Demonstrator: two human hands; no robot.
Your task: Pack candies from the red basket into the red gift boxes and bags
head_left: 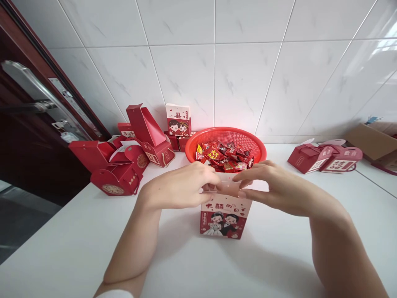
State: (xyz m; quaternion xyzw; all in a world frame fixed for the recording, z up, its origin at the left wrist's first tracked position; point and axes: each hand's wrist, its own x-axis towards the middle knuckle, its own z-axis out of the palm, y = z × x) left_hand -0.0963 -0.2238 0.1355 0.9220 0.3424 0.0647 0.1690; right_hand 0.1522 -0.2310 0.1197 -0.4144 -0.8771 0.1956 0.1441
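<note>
A red and pale pink candy box [225, 219], printed with a cartoon bride and groom, stands upright on the white table with its top open. My left hand [186, 184] has its curled fingers and thumb on the box's upper left edge. At the upper right edge, my right hand [273, 186] grips between thumb and fingers. Part of the box's rim and its inside are hidden by the fingers. Just behind it sits a red plastic basket [226, 134] holding many wrapped candies [229, 156].
Red gift boxes [119, 180] with raised lids stand on the left, near a tall open one [155, 151]. Another cartoon box [179, 120] is by the tiled wall. More red boxes [310, 157] and a cardboard carton [370, 140] are right. A dark door [27, 149] borders the table's left.
</note>
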